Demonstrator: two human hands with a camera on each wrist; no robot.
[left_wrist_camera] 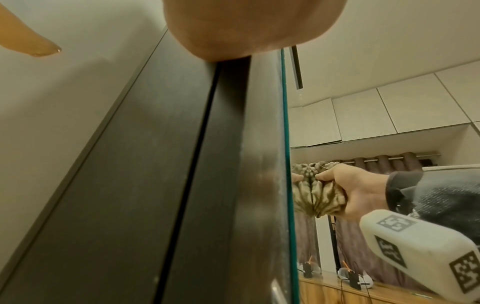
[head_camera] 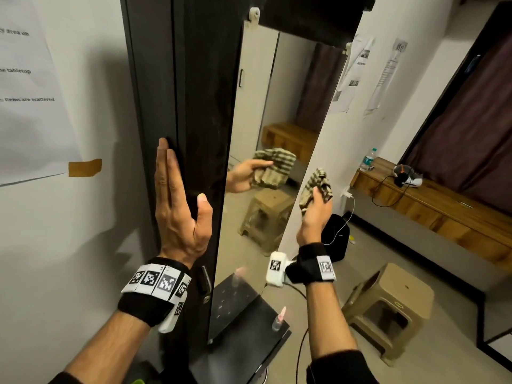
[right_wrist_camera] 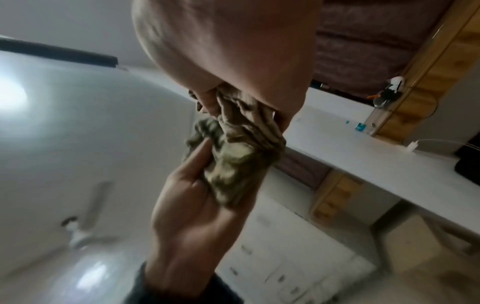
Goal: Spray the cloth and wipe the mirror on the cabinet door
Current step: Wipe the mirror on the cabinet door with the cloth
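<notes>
A tall mirror (head_camera: 266,112) is fixed to the dark cabinet door (head_camera: 194,106). My left hand (head_camera: 177,206) lies flat against the door's outer side, fingers straight, thumb on its front edge. My right hand (head_camera: 315,214) grips a bunched striped beige cloth (head_camera: 315,187) at the mirror's right edge. In the left wrist view the cloth (left_wrist_camera: 330,195) meets its own reflection on the glass. The right wrist view shows the cloth (right_wrist_camera: 241,111) under my palm, with the reflected hand below it. A small clear spray bottle (head_camera: 278,320) stands on the black shelf (head_camera: 249,336) under the mirror.
Two beige plastic stools (head_camera: 393,309) stand on the floor at the right. A wooden bench (head_camera: 432,206) along the right wall carries a water bottle (head_camera: 368,160) and a cabled device. A black bag (head_camera: 336,236) sits by the wall. Paper sheets (head_camera: 27,87) hang at the left.
</notes>
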